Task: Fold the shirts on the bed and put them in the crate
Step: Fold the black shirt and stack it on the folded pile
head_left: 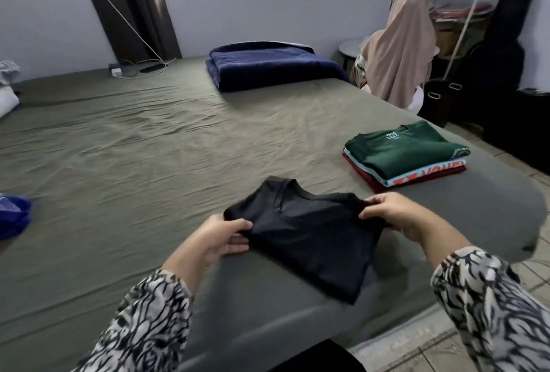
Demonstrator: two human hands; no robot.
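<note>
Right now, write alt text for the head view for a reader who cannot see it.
A person's left hand and right hand grip opposite sides of a folded black shirt at the near edge of a bed with an olive sheet. To the right lies a stack of folded shirts, green on top; a folded navy blanket sits farther back.

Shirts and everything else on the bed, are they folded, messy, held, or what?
black shirt: folded, held at both sides
left hand: grips the shirt's left edge
right hand: pinches the shirt's right edge
green shirt: folded, top of the stack
light blue shirt: folded, under the green
dark red shirt: folded, bottom
navy blanket: folded
blue cloth: bunched
</note>
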